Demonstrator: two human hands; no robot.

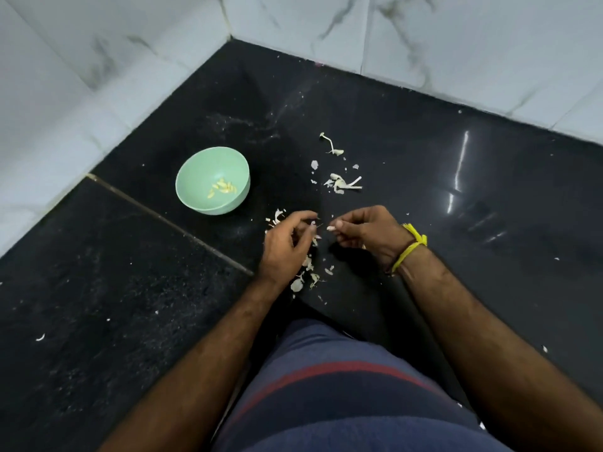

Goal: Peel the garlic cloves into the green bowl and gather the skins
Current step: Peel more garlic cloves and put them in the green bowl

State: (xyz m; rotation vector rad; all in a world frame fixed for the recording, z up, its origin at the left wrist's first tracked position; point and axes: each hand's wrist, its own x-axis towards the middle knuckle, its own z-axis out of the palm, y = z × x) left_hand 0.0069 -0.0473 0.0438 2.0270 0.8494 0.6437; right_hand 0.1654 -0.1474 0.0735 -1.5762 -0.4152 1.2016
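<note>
Head view: both hands meet mid-counter, near the front edge. Right hand (pixel 365 233) pinches a small garlic clove (pixel 331 228) at its fingertips; left hand (pixel 287 246) is curled, w/ bits of skin under it, grip unclear. Green bowl (pixel 212 180) lies up-left, toward the wall corner, nearer the left hand. Skins (pixel 341 183) scattered beyond and below the hands. Clove too small to tell its axis.

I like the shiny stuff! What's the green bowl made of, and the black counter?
Green bowl: probably plastic, since its pale colour is even and matte with no bright glints. Black counter: looks like polished stone, maybe granite, as it mirrors light streaks and shows fine speckles.
</note>
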